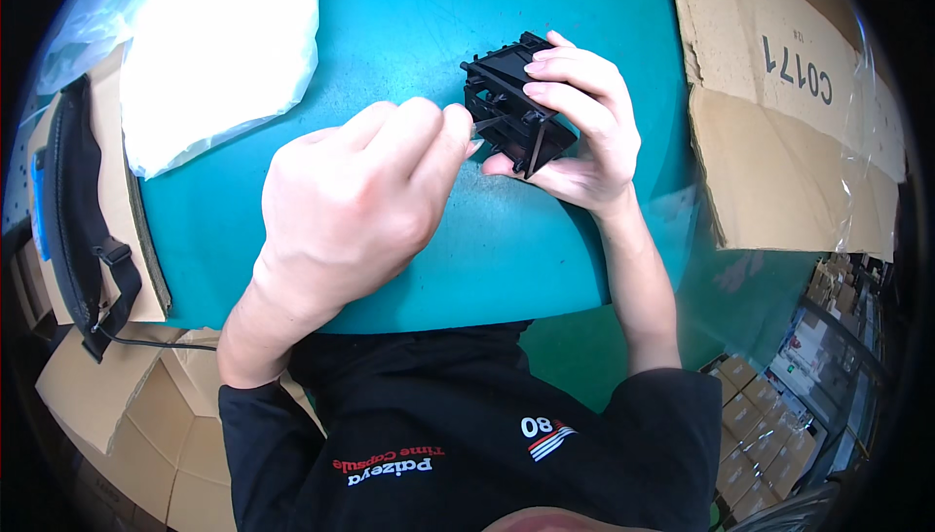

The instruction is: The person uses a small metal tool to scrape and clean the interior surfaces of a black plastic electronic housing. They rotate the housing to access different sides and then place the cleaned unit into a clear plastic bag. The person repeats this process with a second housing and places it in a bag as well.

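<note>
My right hand [589, 118] grips a black plastic frame [508, 108] above the green tabletop, fingers over its top and right side, thumb below. The frame is tilted and open in the middle, with bars, pegs and a flat panel. At its left side is my closed left hand [355, 191], thumb and forefinger pinched on a thin metal tool [477, 130]. The tool's narrow tip reaches into the frame's opening; its kind is not clear, as the fist hides most of it.
A white plastic-wrapped sheet or bag [224, 55] lies at the far left of the green table [390, 6]. Cardboard [779, 103] borders the right side. Along the left edge lies a black strap or pouch [73, 201], above an open carton [146, 435]. Stacked small boxes [760, 444] stand lower right.
</note>
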Action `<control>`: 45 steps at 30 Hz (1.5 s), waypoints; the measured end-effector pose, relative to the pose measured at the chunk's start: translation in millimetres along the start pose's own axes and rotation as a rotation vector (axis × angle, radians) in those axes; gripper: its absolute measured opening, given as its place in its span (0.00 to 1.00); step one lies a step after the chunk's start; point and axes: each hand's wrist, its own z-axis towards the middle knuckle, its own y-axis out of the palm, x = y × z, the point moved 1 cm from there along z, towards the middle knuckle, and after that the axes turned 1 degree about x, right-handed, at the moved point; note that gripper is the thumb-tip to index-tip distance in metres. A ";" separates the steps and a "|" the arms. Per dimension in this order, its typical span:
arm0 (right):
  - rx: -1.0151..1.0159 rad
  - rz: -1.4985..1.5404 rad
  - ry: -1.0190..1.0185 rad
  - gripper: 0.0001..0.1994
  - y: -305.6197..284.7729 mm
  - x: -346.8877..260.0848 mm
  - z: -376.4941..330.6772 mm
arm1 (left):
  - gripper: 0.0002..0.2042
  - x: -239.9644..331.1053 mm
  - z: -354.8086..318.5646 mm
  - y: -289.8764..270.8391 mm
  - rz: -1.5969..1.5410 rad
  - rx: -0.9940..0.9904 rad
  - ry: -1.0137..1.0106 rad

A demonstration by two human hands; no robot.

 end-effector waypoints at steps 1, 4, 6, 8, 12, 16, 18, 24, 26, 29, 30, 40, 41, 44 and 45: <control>-0.009 -0.001 0.008 0.32 0.3 -0.4 -0.2 | 0.13 0.7 -0.1 -0.6 0.044 -0.018 0.014; -0.015 -0.022 0.003 0.31 1.8 -1.1 -1.0 | 0.13 2.2 -1.9 -2.1 0.153 -0.045 0.037; -0.034 -0.054 0.004 0.30 1.4 -3.1 0.2 | 0.12 3.1 -4.0 0.1 0.189 -0.022 0.027; -0.046 -0.090 -0.008 0.30 0.7 -5.3 0.8 | 0.12 5.4 -4.4 -1.2 0.209 -0.053 0.004; -0.053 -0.161 -0.077 0.29 1.8 -7.3 1.0 | 0.13 4.1 -2.4 -2.5 0.234 -0.039 -0.027; -0.034 -0.192 -0.112 0.28 1.7 -8.8 0.8 | 0.14 -3.4 -2.4 7.3 0.197 0.126 -0.013; 0.032 -0.160 -0.098 0.31 -0.2 -6.5 1.7 | 0.15 -3.6 2.5 5.4 0.126 0.173 -0.006; 0.164 0.181 0.014 0.43 -7.9 10.8 -4.7 | 0.19 -19.7 7.6 -1.7 -0.148 0.282 -0.071; 0.186 0.344 0.077 0.43 -7.3 13.2 -7.1 | 0.21 -20.1 9.8 -3.3 -0.208 0.220 -0.083; 0.200 0.595 0.162 0.45 -5.6 14.0 -10.2 | 0.20 -20.8 11.9 -4.1 -0.265 0.171 -0.075; 0.216 0.692 0.202 0.45 -2.5 11.5 -9.0 | 0.19 -20.8 12.1 -3.1 -0.287 0.182 -0.068; 0.346 1.222 1.231 0.52 11.8 -14.0 -18.3 | 0.19 -17.6 6.7 18.4 -0.390 0.105 -0.039; 0.341 1.188 1.242 0.52 12.6 -17.0 -15.1 | 0.19 -16.2 6.3 19.2 -0.383 0.099 -0.033; 0.294 1.152 1.271 0.52 10.9 -21.3 -8.0 | 0.18 -16.0 5.4 17.4 -0.404 0.048 0.003; 0.273 1.147 1.276 0.52 9.2 -21.7 -6.9 | 0.18 -15.9 5.7 16.6 -0.396 0.048 0.014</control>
